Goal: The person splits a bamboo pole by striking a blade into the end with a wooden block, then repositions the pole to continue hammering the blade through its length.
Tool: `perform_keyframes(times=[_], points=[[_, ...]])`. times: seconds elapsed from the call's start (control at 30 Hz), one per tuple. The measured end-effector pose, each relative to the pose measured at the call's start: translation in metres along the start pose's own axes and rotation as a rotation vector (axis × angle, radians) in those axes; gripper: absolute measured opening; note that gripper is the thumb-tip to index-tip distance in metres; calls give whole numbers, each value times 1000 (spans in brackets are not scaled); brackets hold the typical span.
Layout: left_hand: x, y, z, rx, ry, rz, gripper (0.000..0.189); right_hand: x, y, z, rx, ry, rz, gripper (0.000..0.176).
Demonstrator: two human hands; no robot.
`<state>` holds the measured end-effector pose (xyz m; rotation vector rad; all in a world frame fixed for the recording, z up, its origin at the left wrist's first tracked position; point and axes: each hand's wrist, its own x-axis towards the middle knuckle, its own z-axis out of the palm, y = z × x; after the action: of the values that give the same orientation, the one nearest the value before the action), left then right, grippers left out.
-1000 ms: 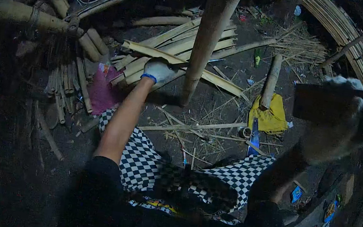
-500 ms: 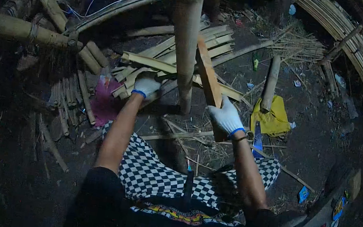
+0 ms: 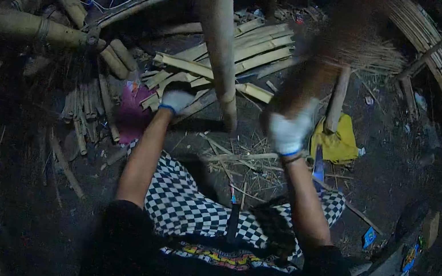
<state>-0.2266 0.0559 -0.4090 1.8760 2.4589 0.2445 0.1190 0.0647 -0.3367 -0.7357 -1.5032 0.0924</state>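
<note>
My right hand [image 3: 290, 130], in a white glove with a blue cuff, is closed around one end of a wooden plank [image 3: 323, 73]. The plank is smeared by motion and slants up and to the right. On the left, my gloved left hand [image 3: 176, 100] appears curled shut beside the split bamboo strips [image 3: 255, 48]; what its fingers hold is hidden. Between the hands, a thick bamboo pole [image 3: 219, 36] leans from the top of the view down to the ground.
A yellow cloth [image 3: 341, 142] lies right of my right hand under a bamboo piece [image 3: 337, 101], with a blue-looking blade [image 3: 319, 165] beside it. A purple bag [image 3: 134, 110] and cut bamboo sticks [image 3: 83, 116] are at left. Bamboo rails [image 3: 47, 32] jut in from the left.
My right hand has swung the plank up and to the right, away from the pole. The pole now tilts, its top further left. My left hand has barely moved.
</note>
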Motion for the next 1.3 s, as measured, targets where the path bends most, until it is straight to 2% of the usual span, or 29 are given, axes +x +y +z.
perform_keyframes(times=[0.03, 0.07, 0.1, 0.17, 0.2, 0.23, 0.27, 0.3, 0.33, 0.37, 0.4, 0.43, 0.47, 0.6, 0.67, 0.7, 0.73, 0.77, 0.8, 0.83, 0.9, 0.93, 0.97, 1.03, 1.07, 1.13, 1.17, 1.27, 1.3], points=[[-3, 4, 0, -57, -125, -81, 39, -13, -11, -5, -21, -686, 526, 62], [-8, 15, -21, 72, -134, 31, 40, -30, 4, -3, -91, -879, 626, 62], [-16, 18, -15, 79, -138, 35, 40, -50, 17, -1, -156, -1072, 738, 62], [2, 17, -5, 3, 413, 174, 35, -34, 5, -10, -4, -961, 662, 59], [6, 10, 9, 65, 487, 212, 30, -18, 1, -20, -60, -1002, 725, 60], [0, 20, -11, 56, 177, 129, 28, 8, -21, -30, 61, -997, 842, 61], [10, 16, -4, 112, 242, 155, 28, 21, -24, -35, -28, -873, 655, 58], [13, 10, 8, 166, 294, 174, 29, 47, -42, -45, 53, -720, 558, 57], [11, 10, 7, 163, 289, 172, 29, 79, -63, -59, -33, -675, 526, 61], [11, 9, 2, 97, 320, 210, 29, 106, -88, -68, -17, -478, 388, 52], [8, 8, 1, 31, 345, 246, 31, 120, -94, -73, 113, -282, 344, 53], [21, 4, 17, 85, 339, 190, 31, 134, -77, -84, -435, -43, -97, 55], [13, 11, 6, 120, 275, 167, 31, 134, -71, -87, -434, -52, -92, 55], [11, 15, -3, 115, 204, 115, 33, 138, -56, -86, 986, -395, 22, 60], [16, 17, -10, 119, 132, 109, 34, 11, 65, -24, -34, -16, 108, 56], [7, 20, -14, 124, 42, 111, 37, -11, -4, -7, -57, -322, 391, 68], [-12, 40, -45, -86, -50, 36, 45, -38, 13, -7, -212, -853, 641, 67], [-15, 38, -33, -85, -37, 42, 45, -73, 47, -5, 41, -934, 654, 62], [-11, 27, -15, -52, 115, 92, 41, -70, 43, -10, 7, -973, 738, 62], [5, 23, -12, -28, 293, 131, 39, -51, 31, -17, -114, -1023, 646, 58], [2, 23, -20, 103, 21, 139, 38, 3, -19, -36, 53, -1076, 927, 56], [0, 27, -23, 84, 38, 92, 33, 8, -21, -38, 20, -969, 802, 55], [4, 33, -28, 62, 70, 41, 31, 33, -36, -46, 86, -944, 781, 54], [11, 27, -18, 67, 129, 60, 32, 80, -71, -59, -16, -743, 645, 50], [11, 22, -11, 81, 178, 82, 35, 92, -75, -62, 49, -560, 463, 47], [5, 20, -5, 62, 256, 99, 35, 122, -94, -72, 183, -339, 490, 45], [4, 21, -4, 41, 343, 120, 35, 132, -98, -73, 121, -168, 253, 43], [3, 25, -2, 103, 370, 69, 31, 114, -81, -66, 363, 5, 215, 36], [2, 25, -1, 118, 344, 25, 30, 94, -68, -51, 672, 61, 298, 33]])
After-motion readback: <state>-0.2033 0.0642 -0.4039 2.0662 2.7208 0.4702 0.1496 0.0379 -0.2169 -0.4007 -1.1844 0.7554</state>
